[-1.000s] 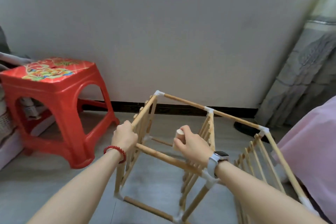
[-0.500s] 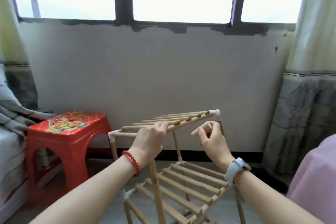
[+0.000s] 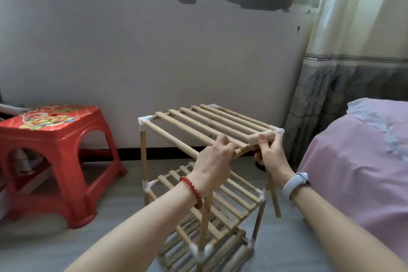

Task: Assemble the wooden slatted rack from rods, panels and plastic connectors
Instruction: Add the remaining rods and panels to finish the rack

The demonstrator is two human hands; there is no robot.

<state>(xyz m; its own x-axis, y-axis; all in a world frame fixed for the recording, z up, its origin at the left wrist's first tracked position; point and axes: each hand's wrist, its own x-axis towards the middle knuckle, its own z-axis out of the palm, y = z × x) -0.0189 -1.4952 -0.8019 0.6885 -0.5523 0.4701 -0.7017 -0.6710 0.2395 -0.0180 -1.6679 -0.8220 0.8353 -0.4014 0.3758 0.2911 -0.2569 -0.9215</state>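
Rack (image 3: 198, 174) stands upright on floor (image 3: 110, 238), under both hands. Left hand (image 3: 213, 161) curls over the top panel's (image 3: 207, 126) near front rod, likely steadying it. Right hand (image 3: 270, 154) pinches a short loose rod (image 3: 260, 137) at the near-right corner connector (image 3: 278, 130), apparently aligning it for insertion.

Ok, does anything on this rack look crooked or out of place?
Yes. On the wooden slatted rack, the top slatted panel's near corner has no visible white connector; the left hand grips it, and the right hand pinches a short loose wooden rod.
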